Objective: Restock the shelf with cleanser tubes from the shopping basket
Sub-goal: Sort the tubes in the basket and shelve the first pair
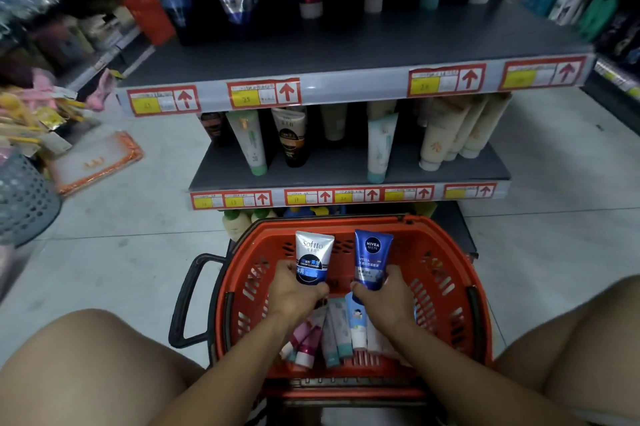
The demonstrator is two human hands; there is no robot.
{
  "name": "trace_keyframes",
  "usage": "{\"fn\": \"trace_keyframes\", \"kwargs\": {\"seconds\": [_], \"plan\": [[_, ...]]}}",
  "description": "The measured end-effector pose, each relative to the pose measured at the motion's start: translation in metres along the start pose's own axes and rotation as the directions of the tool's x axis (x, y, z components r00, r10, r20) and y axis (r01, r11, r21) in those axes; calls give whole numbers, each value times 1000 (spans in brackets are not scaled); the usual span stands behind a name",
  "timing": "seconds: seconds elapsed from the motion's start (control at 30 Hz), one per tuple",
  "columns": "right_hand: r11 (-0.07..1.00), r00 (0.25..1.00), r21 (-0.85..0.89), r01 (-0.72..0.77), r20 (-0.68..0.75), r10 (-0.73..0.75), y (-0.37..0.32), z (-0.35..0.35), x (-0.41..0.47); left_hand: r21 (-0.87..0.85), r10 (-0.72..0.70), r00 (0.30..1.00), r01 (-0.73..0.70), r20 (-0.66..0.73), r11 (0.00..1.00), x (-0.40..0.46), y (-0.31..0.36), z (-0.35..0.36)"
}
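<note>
Head view looks down on a red basket [450, 290] that stands on the floor between the person's knees, in front of a grey shelf [346, 169]. Both hands are over the basket, and each one holds a tube upright with the flat end up. The left hand [294, 290] has its fingers curled around the lower part of a white tube [313, 257] with a dark blue label. The right hand [384, 294] grips in the same way a blue tube [372, 257]. The two tubes are side by side and do not touch. Below the hands, more tubes [332, 335] lie in the bottom of the basket, close together; some have pink caps, some are pale blue, and I think there are about six, but the arms cover a part of them. On the shelf, several tubes stand on their caps with gaps between them. Price tags [346, 197] with red arrows run along its front edge. A higher shelf [346, 54] carries more tubes. At the left stands a grey perforated bin [24, 200].
</note>
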State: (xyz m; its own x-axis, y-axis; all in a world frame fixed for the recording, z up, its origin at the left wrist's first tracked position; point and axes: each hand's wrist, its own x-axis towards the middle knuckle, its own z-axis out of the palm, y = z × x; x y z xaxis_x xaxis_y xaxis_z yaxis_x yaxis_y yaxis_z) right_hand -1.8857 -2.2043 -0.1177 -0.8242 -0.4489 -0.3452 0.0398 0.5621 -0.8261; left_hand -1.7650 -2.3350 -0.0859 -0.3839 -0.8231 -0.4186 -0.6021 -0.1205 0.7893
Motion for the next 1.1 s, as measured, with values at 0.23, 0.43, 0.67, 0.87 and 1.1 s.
{"fn": "trace_keyframes", "kwargs": {"seconds": [0.23,0.43,0.67,0.87,1.1], "plan": [[983,981,-9,181,-70,-182,-36,-15,-10,-16,173,976,-176,-133,984,-21,35,-29],[940,935,-46,337,-102,-340,-75,-26,-19,-54,303,930,-320,-210,946,-38,68,-57],[855,848,-93,511,-109,-519,-135,-35,-34,-73,411,858,-452,-307,889,-55,101,-89],[766,757,-101,635,-114,-643,-191,-32,-41,-48,489,778,-549,-394,835,-54,129,-122],[690,683,-140,710,-101,-723,-248,-25,-39,38,509,705,-568,-494,822,-43,156,-166]]}}
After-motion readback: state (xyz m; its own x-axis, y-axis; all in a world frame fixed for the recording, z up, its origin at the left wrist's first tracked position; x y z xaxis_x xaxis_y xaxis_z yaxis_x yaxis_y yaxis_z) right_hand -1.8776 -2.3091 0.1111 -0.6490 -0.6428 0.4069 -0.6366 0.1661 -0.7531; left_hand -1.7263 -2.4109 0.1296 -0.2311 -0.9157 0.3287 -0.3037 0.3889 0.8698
